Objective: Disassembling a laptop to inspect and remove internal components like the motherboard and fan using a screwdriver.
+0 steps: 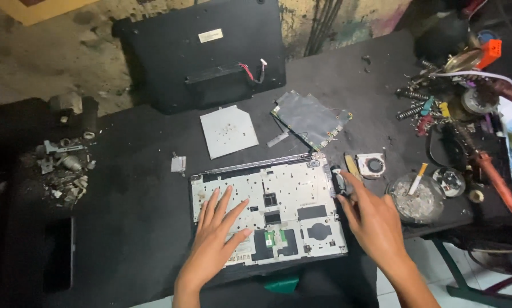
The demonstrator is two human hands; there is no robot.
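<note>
A silver-grey laptop palmrest frame (270,208), turned underside up, lies at the near edge of the black work table (142,188); it is a flat stamped-metal plate, pocked with small holes and dark rectangular cut-outs, with a patch of green circuit board near its front edge. The left hand (216,231) rests flat on the frame's left half, fingers spread and gripping nothing. The right hand (373,219) sits at the frame's right edge with its fingers loosely open, fingertips touching a small dark part (340,181) beside the frame's upper right corner (whether they pinch it cannot be told). Just right of that hand stands a round clear glass ashtray (418,199) holding grey ash and stubs, with a cigarette (419,170) propped on its rim. Between the ashtray and the frame's corner lies a small square cooling fan (373,165), pale-cased with a dark round rotor. Behind the frame lie a thin grey optical drive (228,131), square and dull metal, and a motherboard (312,118) covered by a dark shiny film, tilted on the table. Farther back the black plastic bottom cover (201,54) leans up against the stained wall, a red-and-white wire (255,69) hanging from it. At the table's left edge sits a heap of grey metal scraps (65,168); the far right corner is crowded with springs, screwdrivers and an orange-handled tool (495,179), all well apart from both hands.
</note>
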